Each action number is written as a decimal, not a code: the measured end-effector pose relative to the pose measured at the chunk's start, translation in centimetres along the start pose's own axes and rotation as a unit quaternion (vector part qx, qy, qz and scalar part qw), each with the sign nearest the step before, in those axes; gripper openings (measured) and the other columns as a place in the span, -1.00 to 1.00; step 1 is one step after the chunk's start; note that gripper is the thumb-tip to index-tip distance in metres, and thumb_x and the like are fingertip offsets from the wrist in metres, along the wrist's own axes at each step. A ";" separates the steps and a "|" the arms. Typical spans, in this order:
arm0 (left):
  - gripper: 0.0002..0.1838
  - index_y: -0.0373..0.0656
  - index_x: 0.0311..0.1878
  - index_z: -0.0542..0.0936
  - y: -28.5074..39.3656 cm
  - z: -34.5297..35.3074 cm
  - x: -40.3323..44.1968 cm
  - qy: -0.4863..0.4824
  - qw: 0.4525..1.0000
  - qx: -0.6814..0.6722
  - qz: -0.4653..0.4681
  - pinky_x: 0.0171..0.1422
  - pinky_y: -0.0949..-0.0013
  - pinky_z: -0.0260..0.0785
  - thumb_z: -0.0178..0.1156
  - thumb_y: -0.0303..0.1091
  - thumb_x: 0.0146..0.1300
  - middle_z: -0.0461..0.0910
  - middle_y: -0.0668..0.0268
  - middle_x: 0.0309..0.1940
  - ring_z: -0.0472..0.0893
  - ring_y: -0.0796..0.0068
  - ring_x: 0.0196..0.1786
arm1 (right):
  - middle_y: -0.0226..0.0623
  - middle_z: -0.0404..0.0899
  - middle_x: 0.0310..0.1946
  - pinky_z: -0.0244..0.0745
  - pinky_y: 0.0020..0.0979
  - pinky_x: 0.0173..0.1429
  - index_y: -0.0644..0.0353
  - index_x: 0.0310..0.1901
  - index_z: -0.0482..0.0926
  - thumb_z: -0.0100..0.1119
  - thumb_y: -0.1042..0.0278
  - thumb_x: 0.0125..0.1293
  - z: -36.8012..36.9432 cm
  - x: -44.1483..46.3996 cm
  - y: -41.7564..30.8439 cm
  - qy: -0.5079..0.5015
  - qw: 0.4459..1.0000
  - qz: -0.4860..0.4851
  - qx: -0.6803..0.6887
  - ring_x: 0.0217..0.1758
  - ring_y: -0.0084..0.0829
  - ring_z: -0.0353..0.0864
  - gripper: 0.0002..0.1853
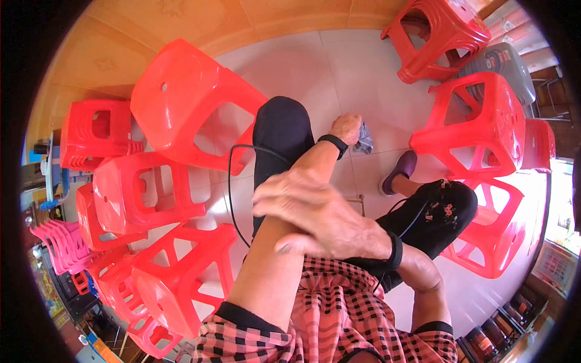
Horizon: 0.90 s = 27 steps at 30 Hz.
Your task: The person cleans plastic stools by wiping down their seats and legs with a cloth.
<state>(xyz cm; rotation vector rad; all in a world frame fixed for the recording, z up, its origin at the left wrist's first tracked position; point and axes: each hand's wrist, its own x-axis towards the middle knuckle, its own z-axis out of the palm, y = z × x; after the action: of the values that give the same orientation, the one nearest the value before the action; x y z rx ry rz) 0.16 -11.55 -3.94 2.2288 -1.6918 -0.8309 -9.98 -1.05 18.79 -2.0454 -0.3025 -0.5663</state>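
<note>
My left hand [347, 129] is stretched out low over the floor, its fingers closed on a crumpled grey cloth [364, 140]. A black band circles that wrist. Across my left forearm [266, 272] lies my right hand [311, 212], blurred, palm down, with its thumb apart from the fingers. It holds no object, and a black band is on its wrist too. My black-trousered knees show on both sides of my left hand, and a thin black cord [229, 187] loops beside the left knee.
Red plastic stools [175, 97] stand at the left, some stacked, with pink ones [60, 242] at the far left. More red stools [478, 124] and a grey case [505, 72] are at the right. A dark shoe [399, 172] rests on the tiled floor [290, 60].
</note>
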 end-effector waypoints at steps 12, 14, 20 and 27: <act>-0.64 -0.18 0.01 0.51 -0.7 2.2 0.5 -0.010 1.000 0.024 0.001 0.05 0.02 0.49 0.21 -0.43 0.08 0.59 0.00 -0.11 0.60 -0.06 0.00 | -0.11 0.53 -0.33 0.37 -0.13 -0.01 0.32 -0.08 0.49 0.17 -0.03 0.19 2.6 2.3 -3.0 -0.092 0.980 -0.060 0.166 -0.19 -0.12 0.55 -0.49; -0.63 -0.17 0.01 0.51 -0.8 2.5 0.5 -0.015 1.000 0.024 0.007 0.04 0.04 0.50 0.22 -0.42 0.08 0.60 0.02 -0.11 0.61 -0.04 -0.01 | -0.14 0.55 -0.28 0.36 -0.15 0.02 0.26 0.00 0.50 0.14 0.00 0.23 1.7 1.3 -0.6 -0.079 0.992 -0.038 0.086 -0.13 -0.14 0.55 -0.52; -0.61 -0.26 -0.08 0.49 -0.5 3.2 0.0 -0.009 0.998 0.030 0.060 -0.04 0.00 0.47 0.24 -0.49 -0.07 0.61 -0.05 -0.29 0.62 -0.05 -0.14 | -0.17 0.55 -0.12 0.35 -0.16 0.10 0.13 -0.01 0.56 0.22 0.23 0.20 -0.9 -3.1 5.2 0.091 0.966 0.107 -0.217 0.02 -0.16 0.51 -0.66; -0.59 -0.20 -0.05 0.50 1.0 0.3 -0.1 0.009 0.994 0.024 0.106 -0.09 0.07 0.51 0.27 -0.36 -0.02 0.63 0.01 -0.23 0.64 0.01 -0.14 | -0.52 0.41 -0.53 0.26 -0.58 -0.43 0.16 -0.06 0.55 -0.04 0.53 0.39 -2.7 -9.3 5.7 0.330 0.865 0.376 0.028 -0.48 -0.69 0.34 -0.82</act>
<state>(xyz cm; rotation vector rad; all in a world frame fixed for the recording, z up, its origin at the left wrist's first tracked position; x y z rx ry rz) -0.85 -11.71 -3.71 2.0329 -1.9176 -0.7224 -16.25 -6.12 10.98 -1.6017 0.8448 -0.6914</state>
